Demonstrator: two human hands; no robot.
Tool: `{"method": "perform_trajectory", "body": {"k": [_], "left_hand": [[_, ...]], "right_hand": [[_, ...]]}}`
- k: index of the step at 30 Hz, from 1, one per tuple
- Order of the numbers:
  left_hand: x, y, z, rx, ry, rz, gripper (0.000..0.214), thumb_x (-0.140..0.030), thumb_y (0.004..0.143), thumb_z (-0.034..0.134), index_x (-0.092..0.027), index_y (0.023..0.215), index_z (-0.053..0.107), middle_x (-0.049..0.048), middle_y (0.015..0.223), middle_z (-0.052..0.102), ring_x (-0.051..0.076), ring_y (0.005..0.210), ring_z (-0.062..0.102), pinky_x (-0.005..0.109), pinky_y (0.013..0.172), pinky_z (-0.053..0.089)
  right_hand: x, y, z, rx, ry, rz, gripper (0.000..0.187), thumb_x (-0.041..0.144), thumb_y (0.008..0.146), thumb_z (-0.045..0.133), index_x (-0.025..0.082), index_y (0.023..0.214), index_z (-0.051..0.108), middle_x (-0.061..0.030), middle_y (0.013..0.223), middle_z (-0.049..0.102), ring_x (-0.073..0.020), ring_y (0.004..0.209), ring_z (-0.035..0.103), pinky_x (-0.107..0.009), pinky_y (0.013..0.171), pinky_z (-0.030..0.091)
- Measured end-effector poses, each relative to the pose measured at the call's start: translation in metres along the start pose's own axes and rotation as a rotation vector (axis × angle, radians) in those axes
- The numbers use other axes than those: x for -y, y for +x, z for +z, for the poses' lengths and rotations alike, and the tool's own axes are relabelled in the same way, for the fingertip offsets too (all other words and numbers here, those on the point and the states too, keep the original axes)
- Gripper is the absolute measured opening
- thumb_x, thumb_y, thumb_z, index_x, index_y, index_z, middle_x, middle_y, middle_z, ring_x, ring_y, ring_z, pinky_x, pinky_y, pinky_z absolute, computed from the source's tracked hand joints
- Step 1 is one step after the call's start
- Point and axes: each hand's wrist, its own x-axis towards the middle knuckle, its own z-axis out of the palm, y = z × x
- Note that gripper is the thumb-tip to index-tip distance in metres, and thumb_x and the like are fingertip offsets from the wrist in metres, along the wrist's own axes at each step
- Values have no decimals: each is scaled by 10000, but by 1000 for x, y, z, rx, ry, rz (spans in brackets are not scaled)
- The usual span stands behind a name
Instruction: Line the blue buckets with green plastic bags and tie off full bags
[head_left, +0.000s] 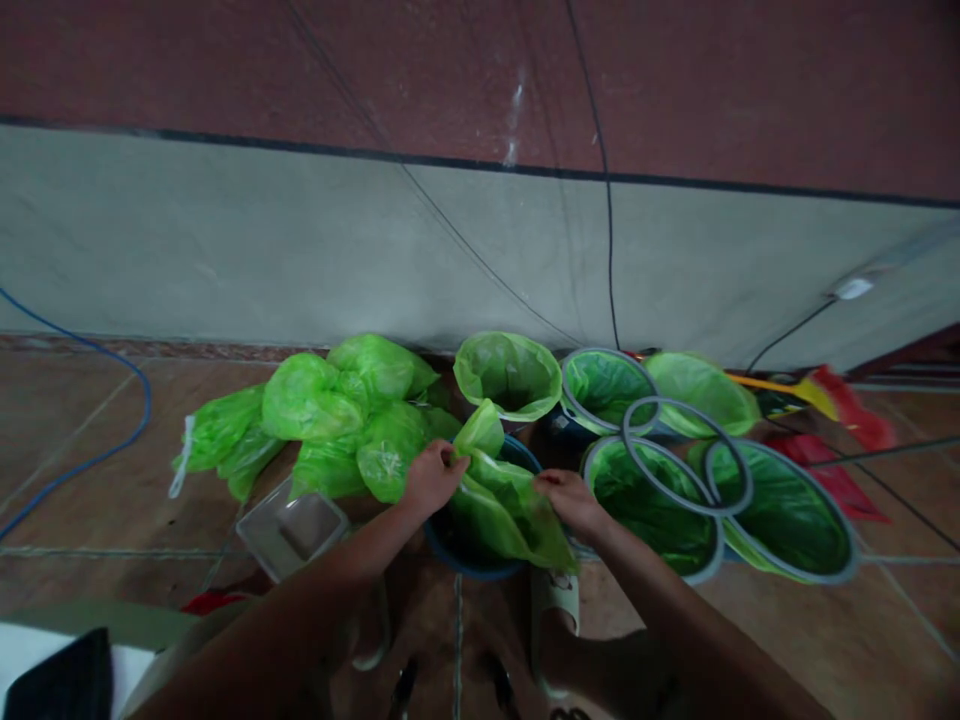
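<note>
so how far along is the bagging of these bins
Done: five bins by the wall already carry green liners, three with grey rings on. In hand: left hand and right hand spread a green bag over the dark blue bin. Still to go: a loose grey ring and the heap of green bags.

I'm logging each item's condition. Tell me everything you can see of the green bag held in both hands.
The green bag is thin, translucent, crinkled plastic. It drapes half into and over the near rim of a dark blue bucket on the tiled floor. The left hand pinches its upper edge, the right hand its right side.
</note>
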Motion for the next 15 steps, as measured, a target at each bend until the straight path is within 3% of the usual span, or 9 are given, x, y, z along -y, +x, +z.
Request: {"method": "perform_trajectory", "body": {"k": [3,7,9,12,15], "left_hand": [[-2,-5,12,30,-17,-78,469,-437,763,660,-138,1109,559,91,908,705,219,808,667,322,714,509],[3,-4,19,73,-51,-19,442,-228,732,654,-166,1159,559,31,879,696,182,812,659,280,729,506],[4,-2,15,105,-30,46,438,-157,738,610,-176,1174,574,16,865,691,177,821,657,281,755,511],[5,2,-2,134,231,134,464,-62,746,541,-168,1196,590,62,952,686,203,893,657,311,831,501],[10,3,-23,137,479,102,363,-18,772,471,-83,1093,629,157,966,668,272,914,662,376,833,497]], "right_hand": [[0,-8,13,80,-110,-11,209,266,706,537,146,822,663,-34,715,650,-145,631,580,-228,558,422],[1,-12,23,184,-284,-74,407,246,753,568,175,1152,601,-31,815,689,-151,692,621,-234,615,456],[1,-10,19,149,-497,-171,445,198,767,557,175,1210,584,-55,881,707,-171,785,646,-261,720,474],[1,-4,0,26,-869,-177,389,106,767,508,139,1127,651,-143,996,710,-235,946,663,-313,823,471],[-3,-2,-23,74,-1073,48,236,68,724,534,102,862,722,-199,869,717,-293,880,694,-339,727,503]]}}
